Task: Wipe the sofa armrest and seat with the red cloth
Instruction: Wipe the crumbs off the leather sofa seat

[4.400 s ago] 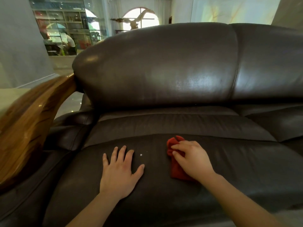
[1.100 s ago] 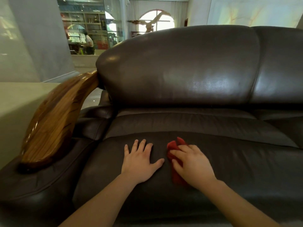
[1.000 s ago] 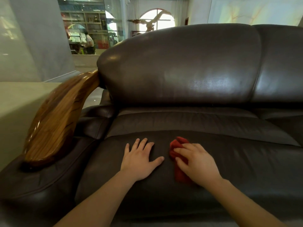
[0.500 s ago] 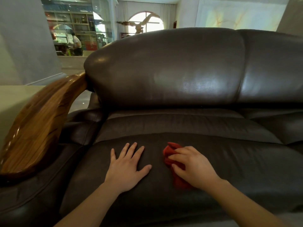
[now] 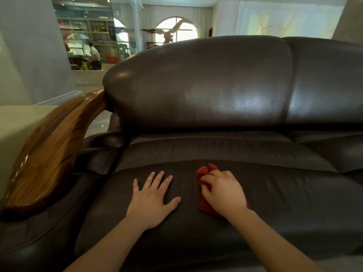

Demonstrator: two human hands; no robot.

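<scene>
R hand [image 5: 224,195] presses red cloth [image 5: 204,205] on sofa seat [image 5: 284,203]; L hand [image 5: 153,201] flat beside.

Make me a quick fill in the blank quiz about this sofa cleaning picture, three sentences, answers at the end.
1. The right hand presses a cloth whose colour is ____.
2. The left hand lies flat and empty on the sofa's ____.
3. The curved armrest at the left has a top made of polished ____.

Missing words: red; seat; wood
</scene>
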